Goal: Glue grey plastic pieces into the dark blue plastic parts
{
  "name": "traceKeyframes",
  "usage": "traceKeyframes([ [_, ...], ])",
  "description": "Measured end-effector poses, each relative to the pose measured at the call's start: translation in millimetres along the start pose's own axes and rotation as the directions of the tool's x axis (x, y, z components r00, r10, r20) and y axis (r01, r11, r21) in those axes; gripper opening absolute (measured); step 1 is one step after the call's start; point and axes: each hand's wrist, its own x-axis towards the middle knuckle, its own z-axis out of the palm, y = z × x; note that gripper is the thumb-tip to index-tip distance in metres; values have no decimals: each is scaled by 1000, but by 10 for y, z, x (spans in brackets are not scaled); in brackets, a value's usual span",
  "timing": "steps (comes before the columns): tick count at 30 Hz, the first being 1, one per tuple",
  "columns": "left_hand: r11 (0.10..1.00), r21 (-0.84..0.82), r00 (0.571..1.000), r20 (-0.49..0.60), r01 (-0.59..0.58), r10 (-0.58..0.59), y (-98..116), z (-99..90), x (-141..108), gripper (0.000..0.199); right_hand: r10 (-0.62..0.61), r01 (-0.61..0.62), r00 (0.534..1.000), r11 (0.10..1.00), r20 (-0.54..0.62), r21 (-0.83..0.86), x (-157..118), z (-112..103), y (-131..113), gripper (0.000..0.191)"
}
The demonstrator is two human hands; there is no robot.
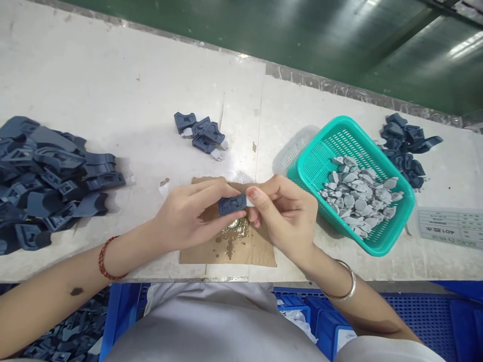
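My left hand [196,213] pinches a dark blue moulded part [232,204] between thumb and fingers, its recessed face turned up. At the part's right end, my right hand [281,213] grips a small light grey piece [249,201], mostly covered by the thumb and fingers. The two pieces meet; how deep the grey one sits in the blue one, I cannot tell. Below both hands lies a brown cardboard sheet [196,254] with wet-looking stains and a small shiny round object [234,224], partly hidden by my hands.
A green basket [381,249] of light grey pieces [354,193] stands at right. Dark blue parts lie in a large left pile [49,176] and a smaller right pile [403,141]. Several blue parts [204,131], some with grey ends, lie behind my hands. A printed label [451,229] lies far right.
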Motion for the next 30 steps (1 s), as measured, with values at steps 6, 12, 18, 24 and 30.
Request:
traceKeyframes([
  [6, 999, 45, 1000, -18, 18, -17, 13, 30, 7, 16, 0, 0, 1000, 999, -6, -42, 8, -13, 63, 27],
  [12, 973, 226, 993, 113, -54, 29, -36, -137, 116, 14, -34, 36, 999, 983, 14, -178, 58, -98, -95, 25],
  [18, 838, 545, 999, -24, 42, -34, -389, -355, 109, 18, -170, -43, 967, 626, -190, -779, 181, -676, -310, 15],
  [24, 787, 616, 999, 15, 14, -30, -501, -457, 115, 33, 136, -382, 912, -59, -387, -922, 238, -1179, -219, 31],
  [30, 700, 686, 979, -174, 199, -107, -571, -695, 146, 26, 166, -296, 933, -141, -318, -945, 222, -1251, -109, 36],
])
